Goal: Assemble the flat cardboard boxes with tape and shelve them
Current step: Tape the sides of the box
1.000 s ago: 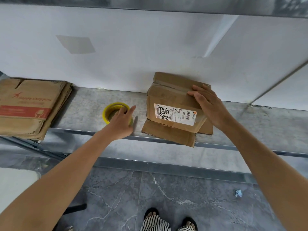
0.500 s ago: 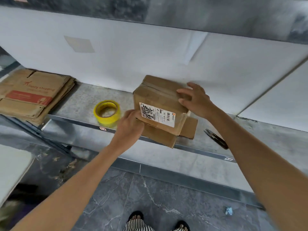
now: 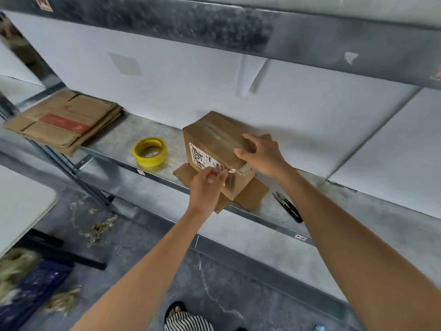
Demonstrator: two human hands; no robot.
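Brown cardboard box stands on the metal shelf, close to the white back wall, with its lower flaps splayed flat on the shelf and the front ones reaching over the edge. A white printed label sits on the side facing left. The right hand lies over the box's top near edge, fingers on the taped top and thumb on the side below, holding the box steady. The left hand is at the box's near corner, thumb and forefinger pinched tight on what seems to be a strip of clear tape; blur makes that hard to confirm. A yellow tape roll lies flat just left of the box, apart from it. Farther left is a stack of flat cardboard boxes. Black snips lie on the shelf to the right of the box. Below, a striped slipper stands on the grey floor.
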